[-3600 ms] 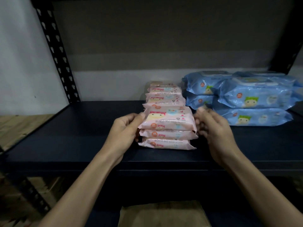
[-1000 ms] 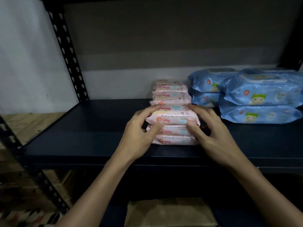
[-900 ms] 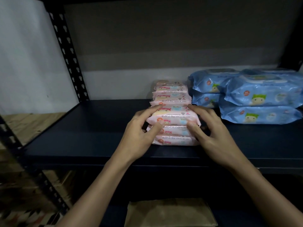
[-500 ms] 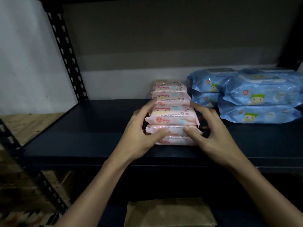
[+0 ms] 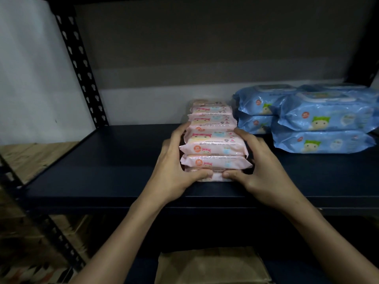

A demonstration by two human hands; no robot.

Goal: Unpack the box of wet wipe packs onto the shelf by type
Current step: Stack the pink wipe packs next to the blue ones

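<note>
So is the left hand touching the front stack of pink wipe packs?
Touching. The head view shows the left hand wrapped round the front pink stack, thumb pressed on the bottom pack's front edge.

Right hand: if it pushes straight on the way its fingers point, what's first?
Probably the front pink pack stack: the right hand points up-left and already touches it, left hand opposite. Depth unclear.

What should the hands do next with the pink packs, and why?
Probably let go and reach down for more. Both hands, left and right, grip the front pink stack, which looks even on the shelf, beside the blue packs.
</note>
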